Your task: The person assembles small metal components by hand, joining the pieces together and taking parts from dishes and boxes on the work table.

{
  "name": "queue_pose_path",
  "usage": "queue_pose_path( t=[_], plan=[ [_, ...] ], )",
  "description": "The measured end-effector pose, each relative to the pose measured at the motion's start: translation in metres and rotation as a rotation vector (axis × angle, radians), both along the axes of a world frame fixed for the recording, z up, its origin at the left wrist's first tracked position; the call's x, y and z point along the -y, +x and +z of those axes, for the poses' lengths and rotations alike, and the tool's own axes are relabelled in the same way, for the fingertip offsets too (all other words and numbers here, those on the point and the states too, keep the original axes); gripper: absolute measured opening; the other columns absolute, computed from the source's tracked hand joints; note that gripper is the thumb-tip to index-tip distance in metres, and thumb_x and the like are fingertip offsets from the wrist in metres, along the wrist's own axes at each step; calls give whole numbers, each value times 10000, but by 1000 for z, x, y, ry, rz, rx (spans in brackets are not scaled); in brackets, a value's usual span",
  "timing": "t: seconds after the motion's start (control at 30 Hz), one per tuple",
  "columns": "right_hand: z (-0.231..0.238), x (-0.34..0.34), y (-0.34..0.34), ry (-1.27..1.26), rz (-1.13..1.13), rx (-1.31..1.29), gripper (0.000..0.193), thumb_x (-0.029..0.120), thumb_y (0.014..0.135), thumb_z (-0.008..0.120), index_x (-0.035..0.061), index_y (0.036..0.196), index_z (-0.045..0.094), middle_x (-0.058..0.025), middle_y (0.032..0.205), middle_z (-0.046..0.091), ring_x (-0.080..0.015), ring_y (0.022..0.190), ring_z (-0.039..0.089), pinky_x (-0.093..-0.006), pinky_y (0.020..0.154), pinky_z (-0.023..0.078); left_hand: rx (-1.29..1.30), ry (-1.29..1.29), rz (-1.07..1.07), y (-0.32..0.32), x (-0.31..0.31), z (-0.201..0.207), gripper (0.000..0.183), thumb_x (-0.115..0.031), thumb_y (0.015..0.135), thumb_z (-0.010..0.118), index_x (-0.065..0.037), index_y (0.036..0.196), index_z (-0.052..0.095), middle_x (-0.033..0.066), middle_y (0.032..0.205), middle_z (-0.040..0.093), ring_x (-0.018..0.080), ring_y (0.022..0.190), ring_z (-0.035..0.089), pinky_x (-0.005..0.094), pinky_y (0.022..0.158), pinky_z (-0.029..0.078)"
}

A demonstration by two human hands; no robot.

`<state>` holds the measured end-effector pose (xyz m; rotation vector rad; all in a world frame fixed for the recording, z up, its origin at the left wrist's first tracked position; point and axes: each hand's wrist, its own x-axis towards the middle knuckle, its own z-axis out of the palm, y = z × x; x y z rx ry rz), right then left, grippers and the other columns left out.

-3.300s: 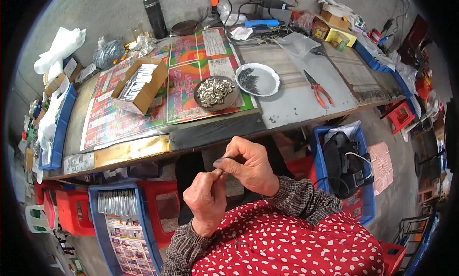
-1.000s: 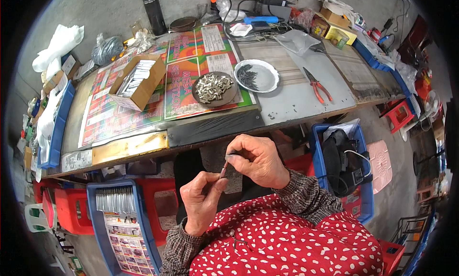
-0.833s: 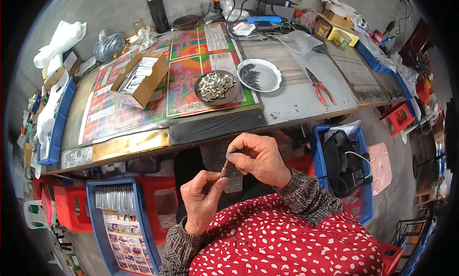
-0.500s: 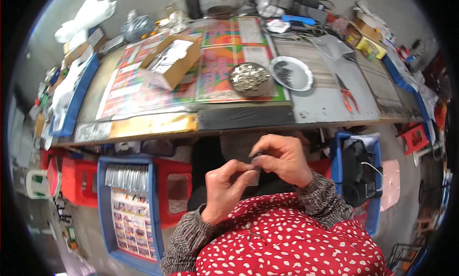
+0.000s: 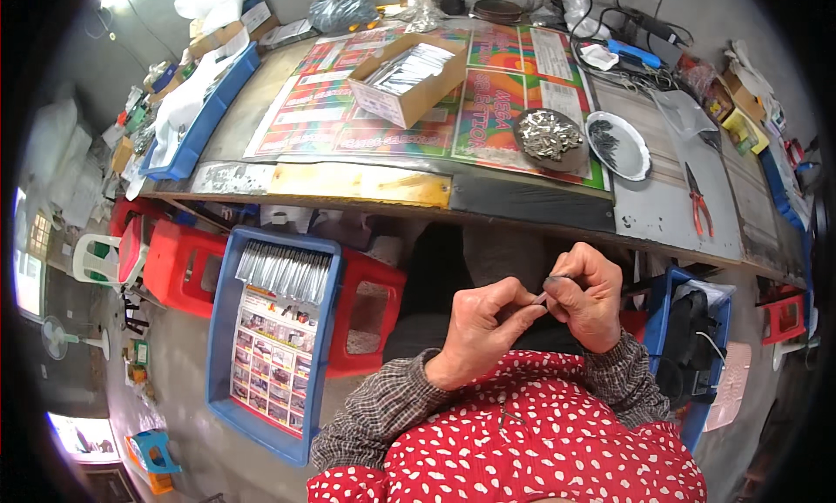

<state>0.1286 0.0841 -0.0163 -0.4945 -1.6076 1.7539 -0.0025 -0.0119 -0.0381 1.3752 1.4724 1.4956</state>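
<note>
Over my lap, in front of the table edge, my left hand (image 5: 484, 327) and my right hand (image 5: 591, 297) meet at the fingertips. Both are closed in a pinch around a small, thin piece (image 5: 541, 299); the fingers cover most of it, so its kind cannot be made out. On the table beyond stand a dark round dish (image 5: 570, 161) of small shiny metal pieces and a white scalloped plate (image 5: 635, 166) with small black pieces. An open cardboard box (image 5: 380, 103) holds slim silvery items.
Red-handled pliers (image 5: 699, 209) lie at the right of the table (image 5: 522, 205). To my left, a blue crate (image 5: 320, 364) holds a row of silvery packs and a printed sheet, beside a red stool (image 5: 370, 316). Another blue crate (image 5: 666, 298) with dark items stands at my right.
The view has swung left, so the table and crates sit farther right in the picture. My hands stay pinched together, with the fingers slightly shifted.
</note>
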Motion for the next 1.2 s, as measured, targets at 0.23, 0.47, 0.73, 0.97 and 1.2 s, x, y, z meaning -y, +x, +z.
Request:
queue_pose_path(
  t=[0.23, 0.47, 0.73, 0.97, 1.2],
  plan=[
    [-10, 3, -12, -40, -52, -82, 171, 54, 836, 637, 30, 762, 485, -7, 649, 519, -22, 480, 441, -165, 405, 325, -263, 221, 235, 7, -1, -6, 123, 7, 716, 705, -6, 775, 598, 79, 639, 577, 131, 502, 556, 235, 452, 419],
    [-10, 5, -13, -82, -5, -25, 136, 81, 846, 637, 13, 835, 520, -11, 698, 534, -34, 522, 460, -164, 452, 356, -342, 235, 268, -10, 11, -9, 139, 18, 709, 694, -26, 814, 614, 84, 650, 577, 175, 509, 554, 268, 458, 424],
    [-6, -10, -3, 24, -67, 31, 120, 93, 862, 618, 8, 843, 537, 6, 678, 525, -30, 513, 450, -165, 452, 357, -666, -74, 705, -118, 67, -34, 54, -35, 784, 632, -35, 831, 604, 113, 744, 607, 252, 633, 594, 322, 567, 460],
    [-5, -9, -8, 30, -24, 59, 123, 91, 859, 621, 9, 832, 534, 15, 669, 518, -25, 508, 440, -166, 442, 349, -1000, -323, 997, -223, 132, -80, 54, -111, 807, 601, -60, 825, 597, 118, 755, 593, 308, 684, 572, 390, 611, 436],
    [0, -16, -4, 8, -89, 125, 81, 30, 842, 603, 6, 799, 539, 26, 632, 501, -20, 499, 427, -174, 434, 334, -1241, -513, 1062, -270, 139, -108, 61, -171, 775, 606, -112, 793, 606, 94, 770, 587, 305, 701, 584, 415, 587, 450]
  ],
)
